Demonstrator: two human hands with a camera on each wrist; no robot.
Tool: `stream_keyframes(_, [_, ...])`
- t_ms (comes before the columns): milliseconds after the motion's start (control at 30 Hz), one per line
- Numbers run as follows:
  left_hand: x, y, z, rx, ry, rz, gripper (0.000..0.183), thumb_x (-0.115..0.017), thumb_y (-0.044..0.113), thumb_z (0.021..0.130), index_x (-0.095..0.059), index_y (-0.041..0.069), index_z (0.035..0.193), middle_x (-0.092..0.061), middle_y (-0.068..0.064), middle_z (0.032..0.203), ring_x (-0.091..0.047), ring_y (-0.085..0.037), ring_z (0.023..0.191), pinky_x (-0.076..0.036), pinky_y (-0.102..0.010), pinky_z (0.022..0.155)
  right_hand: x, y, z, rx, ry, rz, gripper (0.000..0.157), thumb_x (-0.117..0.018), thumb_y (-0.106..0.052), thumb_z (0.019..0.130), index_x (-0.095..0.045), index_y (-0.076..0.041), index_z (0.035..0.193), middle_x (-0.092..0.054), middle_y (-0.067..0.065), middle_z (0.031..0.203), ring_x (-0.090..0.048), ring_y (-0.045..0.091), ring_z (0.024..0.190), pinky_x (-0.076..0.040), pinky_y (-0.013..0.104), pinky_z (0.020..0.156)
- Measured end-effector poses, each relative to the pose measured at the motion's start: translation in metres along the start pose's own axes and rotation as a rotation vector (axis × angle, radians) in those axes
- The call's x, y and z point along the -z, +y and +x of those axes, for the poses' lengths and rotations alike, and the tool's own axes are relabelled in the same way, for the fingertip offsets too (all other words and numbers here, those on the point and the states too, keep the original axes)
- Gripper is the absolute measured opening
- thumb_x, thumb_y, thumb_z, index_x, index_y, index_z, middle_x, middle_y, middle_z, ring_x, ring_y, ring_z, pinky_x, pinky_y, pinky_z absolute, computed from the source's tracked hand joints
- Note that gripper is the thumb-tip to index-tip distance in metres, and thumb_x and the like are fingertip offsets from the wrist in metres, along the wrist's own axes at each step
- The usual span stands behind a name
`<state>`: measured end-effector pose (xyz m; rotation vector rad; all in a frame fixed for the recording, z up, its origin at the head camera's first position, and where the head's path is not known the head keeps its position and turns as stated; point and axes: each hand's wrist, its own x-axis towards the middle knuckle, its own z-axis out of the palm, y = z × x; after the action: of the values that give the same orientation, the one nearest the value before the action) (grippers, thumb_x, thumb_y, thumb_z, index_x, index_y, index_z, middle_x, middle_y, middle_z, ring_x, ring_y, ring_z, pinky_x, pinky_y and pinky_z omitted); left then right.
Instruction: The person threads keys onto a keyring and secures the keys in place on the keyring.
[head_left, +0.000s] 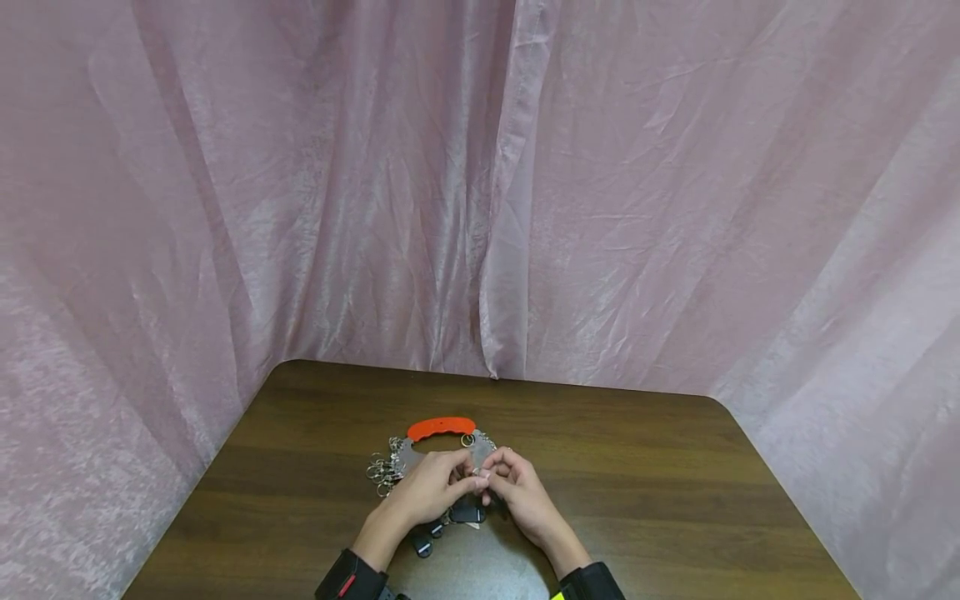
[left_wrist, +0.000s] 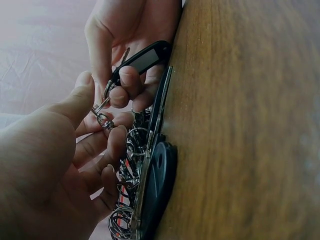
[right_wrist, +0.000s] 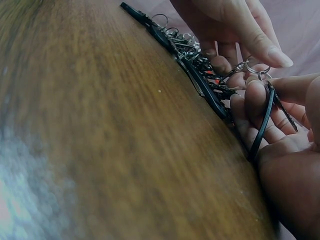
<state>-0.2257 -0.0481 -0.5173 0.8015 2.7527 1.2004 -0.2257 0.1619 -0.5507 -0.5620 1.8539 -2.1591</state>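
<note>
My left hand and right hand meet over a key carrier with an orange handle and grey metal plates. In the left wrist view, left fingers and thumb pinch a small metal clasp. The right thumb and fingers grip a split ring carrying a black key tag and a thin key, which lie against the right palm. Clasp and ring overlap between the fingertips. Under the hands lie more clips and rings of the carrier.
Several metal rings and clips hang off the carrier's left side. Black key tags lie on the brown wooden table by the left wrist. A pink curtain hangs behind the table's far edge.
</note>
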Motion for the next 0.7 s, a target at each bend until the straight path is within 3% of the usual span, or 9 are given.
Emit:
stream_keyframes(367, [0.0011, -0.0013, 0.0012, 0.017, 0.000, -0.019, 0.027, -0.071, 0.049, 0.100, -0.067, 0.022, 0.101, -0.065, 0.015, 0.086, -0.058, -0.001, 0.070, -0.049, -0.026, 0.064, -0.0019, -0.0044, -0.0006, -0.020, 0.021, 0.002, 0.026, -0.062, -0.004, 0.105, -0.048, 0.017, 0.114, -0.065, 0.004, 0.088, -0.063, 0.013, 0.072, -0.054, 0.025, 0.070])
stream_keyframes(700, [0.0022, -0.0021, -0.0003, 0.034, -0.035, -0.040, 0.024, -0.081, 0.040, 0.094, -0.068, 0.023, 0.107, -0.067, 0.014, 0.093, -0.059, -0.002, 0.073, -0.050, -0.026, 0.066, 0.0001, 0.0001, -0.0009, 0.029, -0.004, 0.011, 0.030, -0.061, -0.002, 0.106, -0.044, 0.021, 0.113, -0.065, 0.004, 0.089, -0.064, 0.011, 0.073, -0.054, 0.023, 0.070])
